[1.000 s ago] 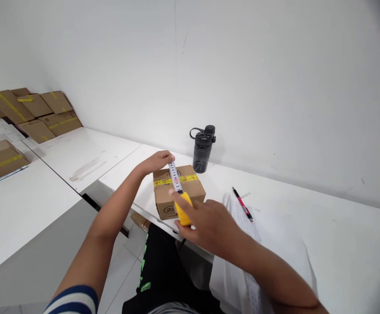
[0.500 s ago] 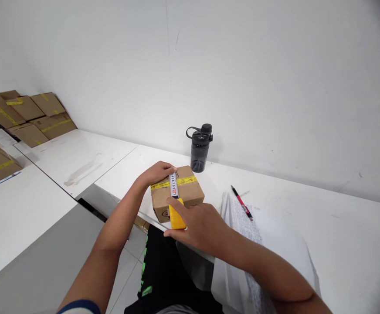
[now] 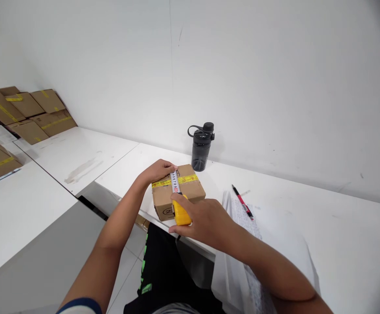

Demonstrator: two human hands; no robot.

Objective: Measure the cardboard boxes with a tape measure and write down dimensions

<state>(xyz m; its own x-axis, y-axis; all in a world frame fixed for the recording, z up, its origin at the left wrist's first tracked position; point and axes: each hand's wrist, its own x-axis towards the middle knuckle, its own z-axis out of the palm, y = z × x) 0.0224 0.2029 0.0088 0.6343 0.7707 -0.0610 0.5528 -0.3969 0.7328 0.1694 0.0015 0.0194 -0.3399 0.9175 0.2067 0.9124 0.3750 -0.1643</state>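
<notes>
A small cardboard box [image 3: 190, 194] with yellow tape over its top sits near the front edge of the white table. Across the top of the box lies the drawn-out blade of a yellow tape measure [image 3: 181, 212]. My right hand [image 3: 206, 220] is wrapped round the tape measure's case at the box's near side. At the far left edge of the box, my left hand [image 3: 159, 171] presses the end of the blade down with its thumb; its other fingers curl over the box's side, partly hidden.
Behind the box stands a dark water bottle [image 3: 201, 148]. To the right, a red and black pen [image 3: 242, 202] lies on papers [image 3: 275, 235] that hang over the table [image 3: 347, 244] edge. Several taped cartons [image 3: 54, 122] are piled at the far left, by the wall.
My right hand has shifted the tape measure's case slightly up and to the right, tilting it a little. More of the circled marking on the box's front shows. My left hand holds its place.
</notes>
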